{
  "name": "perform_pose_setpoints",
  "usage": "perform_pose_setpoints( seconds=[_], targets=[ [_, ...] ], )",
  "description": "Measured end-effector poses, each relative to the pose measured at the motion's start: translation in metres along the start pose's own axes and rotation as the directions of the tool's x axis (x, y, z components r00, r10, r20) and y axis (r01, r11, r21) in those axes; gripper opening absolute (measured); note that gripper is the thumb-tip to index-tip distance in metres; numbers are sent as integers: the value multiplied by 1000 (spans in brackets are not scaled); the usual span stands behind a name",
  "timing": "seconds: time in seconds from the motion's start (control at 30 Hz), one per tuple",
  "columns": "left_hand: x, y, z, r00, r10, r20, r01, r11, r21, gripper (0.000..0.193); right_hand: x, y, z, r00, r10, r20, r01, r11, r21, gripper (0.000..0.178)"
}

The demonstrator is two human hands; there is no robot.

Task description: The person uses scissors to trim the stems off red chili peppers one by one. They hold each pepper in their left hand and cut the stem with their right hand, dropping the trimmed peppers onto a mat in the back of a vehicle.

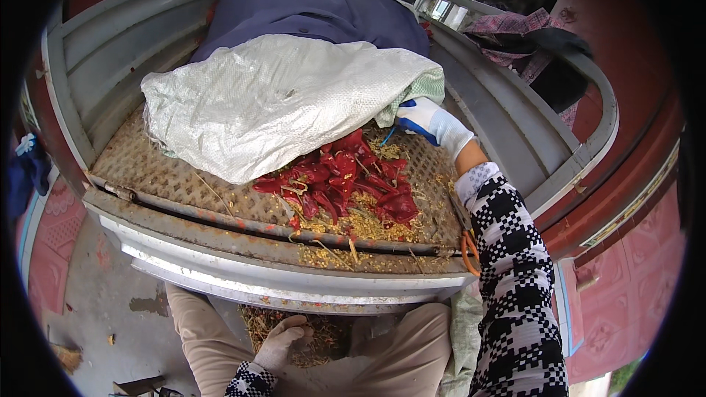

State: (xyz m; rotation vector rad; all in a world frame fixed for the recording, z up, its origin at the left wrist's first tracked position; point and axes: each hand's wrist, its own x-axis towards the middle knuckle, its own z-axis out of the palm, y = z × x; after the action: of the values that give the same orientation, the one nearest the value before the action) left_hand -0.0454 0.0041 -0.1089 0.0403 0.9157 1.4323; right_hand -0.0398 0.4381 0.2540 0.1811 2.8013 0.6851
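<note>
Head view. The person's right hand [430, 123], in a white glove with blue trim, reaches forward over the grey metal cart bed with its ribbed, rust-stained floor [154, 169]. The hand rests at the lower right edge of the large white woven plastic sack [272, 99], just past the far side of the pile of dried red chilli peppers [342, 180]. Its fingers curl downward against the sack's edge; whether they pinch the sack or merely press on it cannot be told. A small blue item shows under the fingers, too small to identify. The right forearm wears a black-and-white checked sleeve [515, 279].

The peppers lie loose on the bed floor, touching the sack's front edge, with yellow seeds and stem fragments [353, 228] scattered around them and along the bed's front lip. Orange-handled scissors [466, 239] lie on the bed's right front corner, just beside the right sleeve.

The left hand [283, 342], in a soiled pale glove, hangs low between the person's knees, below the bed's front rim, above a heap of straw-coloured stems. Its fingers are loosely bent and hold nothing visible.

A dark blue cloth bundle [316, 4] lies behind the sack. A plaid garment [522, 37] hangs over the bed's right wall.
</note>
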Motion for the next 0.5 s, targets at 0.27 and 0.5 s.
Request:
perform_pose_setpoints(
  seconds=[0.27, 0.5],
  targets=[
    [-9, 1, 2, 1000, 17, 21, -17, 1000, -1, 41, -42, 48, 57, 466, 866, 182, -561, 130, 817, 59],
    [-16, -1, -7, 999, 33, -9, -33, 999, -4, 45, -89, -11, 34, 760, 593, 267, -441, 169, 882, 34]
  ],
)
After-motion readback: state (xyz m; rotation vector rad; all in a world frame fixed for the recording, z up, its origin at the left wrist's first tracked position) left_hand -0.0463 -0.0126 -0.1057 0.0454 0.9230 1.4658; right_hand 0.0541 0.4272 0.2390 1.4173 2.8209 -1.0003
